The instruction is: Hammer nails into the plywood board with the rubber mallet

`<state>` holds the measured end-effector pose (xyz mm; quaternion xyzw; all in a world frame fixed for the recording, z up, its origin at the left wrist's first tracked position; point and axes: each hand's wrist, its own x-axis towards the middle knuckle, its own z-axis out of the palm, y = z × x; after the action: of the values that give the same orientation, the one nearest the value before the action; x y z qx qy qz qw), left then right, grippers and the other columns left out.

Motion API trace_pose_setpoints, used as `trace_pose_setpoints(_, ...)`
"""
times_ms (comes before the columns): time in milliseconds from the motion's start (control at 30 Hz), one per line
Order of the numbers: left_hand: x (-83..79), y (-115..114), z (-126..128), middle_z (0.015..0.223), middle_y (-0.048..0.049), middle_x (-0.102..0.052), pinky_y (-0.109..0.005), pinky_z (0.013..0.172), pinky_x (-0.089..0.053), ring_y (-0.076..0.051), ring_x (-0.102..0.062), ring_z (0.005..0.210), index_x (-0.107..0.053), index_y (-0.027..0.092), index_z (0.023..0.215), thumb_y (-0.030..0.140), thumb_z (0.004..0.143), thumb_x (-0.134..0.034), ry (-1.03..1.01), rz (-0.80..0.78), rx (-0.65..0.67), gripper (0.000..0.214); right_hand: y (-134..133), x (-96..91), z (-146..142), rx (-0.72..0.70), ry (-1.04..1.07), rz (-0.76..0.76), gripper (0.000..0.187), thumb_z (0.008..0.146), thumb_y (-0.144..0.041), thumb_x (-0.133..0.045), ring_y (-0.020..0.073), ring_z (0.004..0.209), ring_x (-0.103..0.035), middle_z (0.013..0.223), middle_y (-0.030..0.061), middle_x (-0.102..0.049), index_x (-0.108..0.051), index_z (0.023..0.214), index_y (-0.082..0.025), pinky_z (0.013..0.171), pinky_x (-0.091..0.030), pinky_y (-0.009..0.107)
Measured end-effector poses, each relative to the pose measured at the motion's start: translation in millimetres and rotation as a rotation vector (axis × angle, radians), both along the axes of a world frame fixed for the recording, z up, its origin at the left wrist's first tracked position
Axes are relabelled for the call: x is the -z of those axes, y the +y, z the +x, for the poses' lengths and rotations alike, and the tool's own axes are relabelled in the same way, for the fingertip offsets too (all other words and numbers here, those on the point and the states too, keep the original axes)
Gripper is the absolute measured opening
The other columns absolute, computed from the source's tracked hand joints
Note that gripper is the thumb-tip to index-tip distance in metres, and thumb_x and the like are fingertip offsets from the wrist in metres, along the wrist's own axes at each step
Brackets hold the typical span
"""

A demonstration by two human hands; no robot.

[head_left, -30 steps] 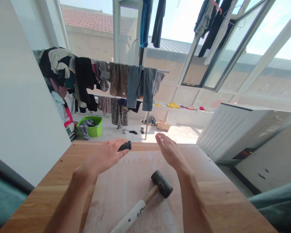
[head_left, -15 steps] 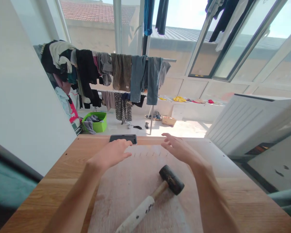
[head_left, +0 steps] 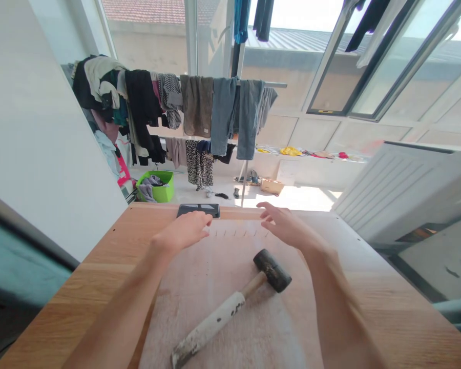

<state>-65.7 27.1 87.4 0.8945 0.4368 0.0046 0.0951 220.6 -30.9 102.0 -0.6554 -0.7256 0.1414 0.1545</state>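
My left hand point(head_left: 188, 229) hovers over the left far corner of a pale wooden board point(head_left: 207, 287), just in front of a dark smartphone point(head_left: 198, 210). Its fingers are loosely bent with nothing visible in them. Across from it, my right hand point(head_left: 282, 224) is held near the board's far right corner, fingers apart and empty. Between the hands, several thin nails point(head_left: 235, 233) stand in a row along the board's far end. A mallet point(head_left: 272, 270) with a black head and a worn white-painted handle lies diagonally on the board, touched by neither hand.
The board lies on a wooden tabletop point(head_left: 100, 256). Beyond its far edge stands a drying rack point(head_left: 276, 84) hung with clothes, with a green basket point(head_left: 163, 192) and a small box point(head_left: 272, 186) on the floor. White wall panels flank the left; a white ribbed cabinet point(head_left: 392, 189) stands right.
The view has tipped down slightly, so the scene sits higher. My left thumb has come closer to its fingers. My right hand stays near the same corner; the mallet lies still.
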Motion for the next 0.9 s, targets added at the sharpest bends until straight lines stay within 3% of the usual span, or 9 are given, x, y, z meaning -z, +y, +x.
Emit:
trace_pose_setpoints(167,-0.8,0,1,0.107,-0.0096,-0.072,-0.032,0.08,-0.049,-0.026,-0.068,0.099,-0.066,0.02,0.104,0.024,0.09,-0.057,0.038,0.007,-0.012,0.017,11,20.3,9,-0.005,-0.067,-0.049,0.03,0.087,-0.013,-0.06,0.0219,0.098,-0.063,0.112,0.0078,-0.069,-0.057,0.114,-0.022,0.081,-0.046,0.031)
trace_pose_setpoints(367,2.4,4,-3,0.109,-0.0088,-0.072,-0.03,0.078,-0.049,-0.024,-0.068,0.095,-0.064,0.019,0.105,0.018,0.085,-0.061,0.052,-0.002,-0.019,0.02,21,39.0,19,0.023,-0.106,-0.086,0.037,0.076,-0.006,-0.066,0.0199,0.087,-0.062,0.098,0.0051,-0.07,-0.059,0.109,-0.021,0.072,-0.043,0.028)
trace_pose_setpoints(633,11.4,5,1,0.106,-0.0109,-0.072,-0.031,0.075,-0.049,-0.026,-0.07,0.094,-0.061,0.021,0.119,0.005,0.081,-0.05,0.114,-0.032,-0.038,0.043,24,50.6,15,0.02,-0.116,-0.133,0.037,0.073,0.002,-0.062,0.0179,0.082,-0.061,0.092,0.0062,-0.07,-0.06,0.104,-0.017,0.066,-0.04,0.025)
trace_pose_setpoints(900,13.4,5,1,0.106,-0.0118,-0.073,-0.033,0.078,-0.049,-0.027,-0.07,0.095,-0.063,0.021,0.117,0.006,0.084,-0.044,0.112,-0.045,-0.052,0.041,25,51.2,13,0.049,-0.129,-0.149,0.037,0.072,0.004,-0.055,0.0173,0.076,-0.059,0.085,0.0051,-0.068,-0.059,0.102,-0.017,0.063,-0.037,0.025)
